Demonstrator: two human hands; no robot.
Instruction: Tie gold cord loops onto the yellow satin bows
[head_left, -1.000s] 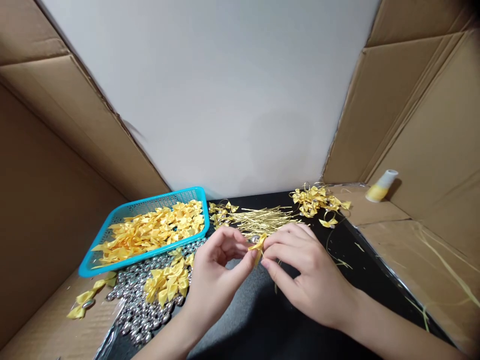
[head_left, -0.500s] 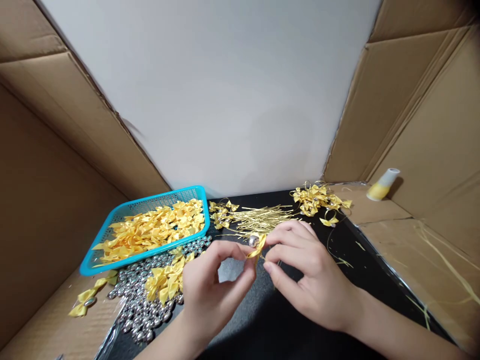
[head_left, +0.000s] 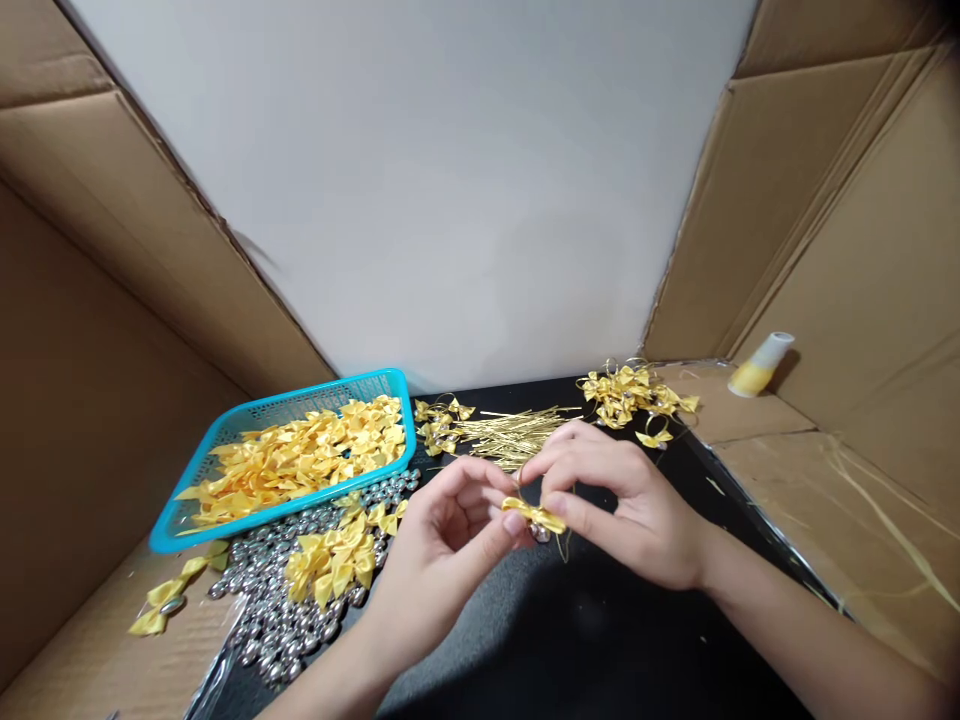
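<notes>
Between my fingertips is a yellow ribbon bow [head_left: 534, 514] with a shiny silver bead [head_left: 539, 534] at its underside. My left hand [head_left: 457, 535] pinches the bow's left end between thumb and fingers. My right hand [head_left: 619, 495] is closed on its right end, thumb pressed near the edge. A thin gold tie [head_left: 564, 545] hangs below the bow by the right thumb, and part of it loops up between the hands. Just behind the fingers lies a bundle of gold twist ties [head_left: 517, 432].
A turquoise basket [head_left: 281, 517] of yellow bows stands at left. Before it are silver beads [head_left: 277, 610] and loose bows [head_left: 334, 560]. Bows with ties lie in a pile [head_left: 630, 393] at back right and a smaller group [head_left: 441, 425]. A yellow-white cone [head_left: 761, 366] stands on cardboard at right.
The bow has turned in my fingers: the bead was above it at the left and now sits underneath. My right hand has shifted its grip, with the thumb now on the bow's right end.
</notes>
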